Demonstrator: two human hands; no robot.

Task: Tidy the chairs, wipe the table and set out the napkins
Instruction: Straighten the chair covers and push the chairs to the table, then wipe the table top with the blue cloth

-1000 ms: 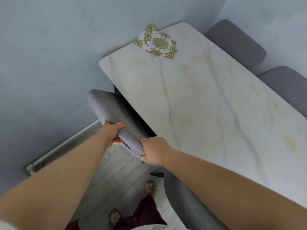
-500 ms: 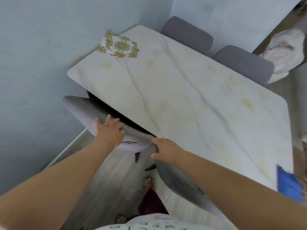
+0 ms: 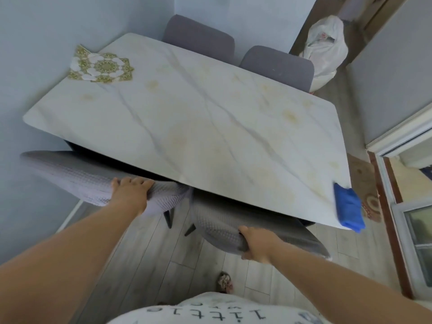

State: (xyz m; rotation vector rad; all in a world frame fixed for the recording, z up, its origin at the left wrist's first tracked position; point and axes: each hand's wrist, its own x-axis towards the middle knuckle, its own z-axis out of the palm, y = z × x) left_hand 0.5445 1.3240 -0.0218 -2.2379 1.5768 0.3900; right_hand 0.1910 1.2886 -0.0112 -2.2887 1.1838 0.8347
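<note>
A white marble-look table (image 3: 191, 118) fills the middle. Two grey quilted chairs stand at its near side. My left hand (image 3: 131, 195) rests flat, fingers straight, on the back of the left chair (image 3: 70, 176), which is tucked under the table edge. My right hand (image 3: 257, 246) grips the top of the right chair's back (image 3: 217, 225), thumb over it. Gold-and-white patterned napkins (image 3: 102, 66) lie at the far left corner. A folded blue cloth (image 3: 348, 209) sits on the near right corner.
Two more grey chairs (image 3: 198, 36) (image 3: 278, 64) are pushed in on the far side. A white plastic bag (image 3: 327, 47) lies on the floor beyond them. A wall runs along the left, a door frame (image 3: 397, 141) on the right. Grey plank floor (image 3: 140, 265) below.
My right hand has left the left chair and now grips the right chair's back. My left hand went from gripping to lying flat on the left chair. The view swung right, showing the blue cloth.
</note>
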